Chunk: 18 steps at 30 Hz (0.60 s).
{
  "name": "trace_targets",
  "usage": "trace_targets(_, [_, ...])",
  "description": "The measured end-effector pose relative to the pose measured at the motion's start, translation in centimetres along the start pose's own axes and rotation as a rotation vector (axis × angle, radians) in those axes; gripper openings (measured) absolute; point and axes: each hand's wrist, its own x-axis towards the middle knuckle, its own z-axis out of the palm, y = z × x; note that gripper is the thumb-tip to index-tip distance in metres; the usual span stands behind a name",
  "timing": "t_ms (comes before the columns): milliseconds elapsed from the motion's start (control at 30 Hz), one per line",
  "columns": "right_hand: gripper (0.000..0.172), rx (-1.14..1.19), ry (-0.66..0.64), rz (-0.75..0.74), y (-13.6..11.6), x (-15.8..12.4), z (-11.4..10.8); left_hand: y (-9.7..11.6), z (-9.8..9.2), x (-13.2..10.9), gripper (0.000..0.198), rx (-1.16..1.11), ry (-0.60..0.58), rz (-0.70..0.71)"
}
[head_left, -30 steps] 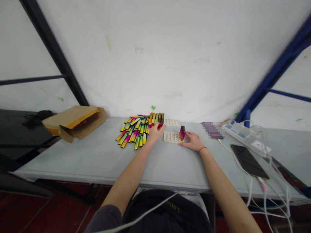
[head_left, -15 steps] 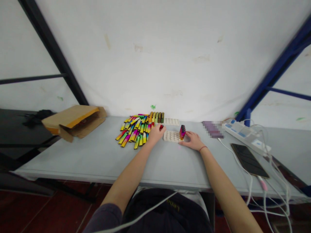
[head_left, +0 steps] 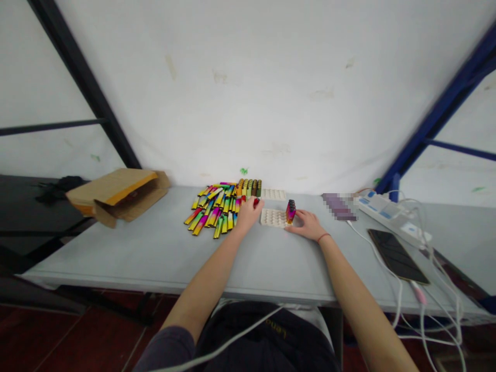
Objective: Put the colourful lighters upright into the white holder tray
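A heap of small multicoloured sticks [head_left: 215,212] lies on the grey table [head_left: 155,253]. My left hand [head_left: 248,214] rests at the heap's right edge, fingers closed on one stick with a red end [head_left: 256,202]. A white tray with rows of holes [head_left: 273,217] sits just right of that hand. Several coloured sticks [head_left: 290,211] stand upright at the tray's right end. My right hand [head_left: 308,225] lies flat beside the tray, its fingers touching the tray's right edge near the standing sticks.
A second white tray [head_left: 274,194] and a row of standing sticks [head_left: 250,187] sit behind. An open cardboard box [head_left: 116,194] lies at the left. A power strip [head_left: 387,212], a dark phone [head_left: 397,256] and white cables [head_left: 422,299] occupy the right side.
Almost nothing has moved. My left hand has shifted very slightly with the red-ended stick in it; my right hand stays by the tray.
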Motion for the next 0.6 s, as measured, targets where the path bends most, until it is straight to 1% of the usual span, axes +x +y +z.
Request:
trace_targets(267, [0.066, 0.001, 0.000, -0.008, -0.1, -0.1, -0.2, 0.2, -0.3, 0.4, 0.019, -0.030, -0.030, -0.073])
trace_targets(400, [0.065, -0.001, 0.001, -0.011, -0.1, -0.1, -0.1, 0.1, -0.1, 0.3, 0.019, -0.079, -0.013, -0.102])
trace_targets(533, [0.067, -0.003, 0.003, -0.010, -0.1, -0.1, -0.1, -0.3, 0.4, 0.2, 0.020, -0.218, 0.035, -0.063])
trace_targets(600, [0.068, -0.004, 0.007, -0.008, -0.1, -0.1, -0.1, -0.5, 0.8, 0.2, 0.025, -0.279, 0.046, -0.032])
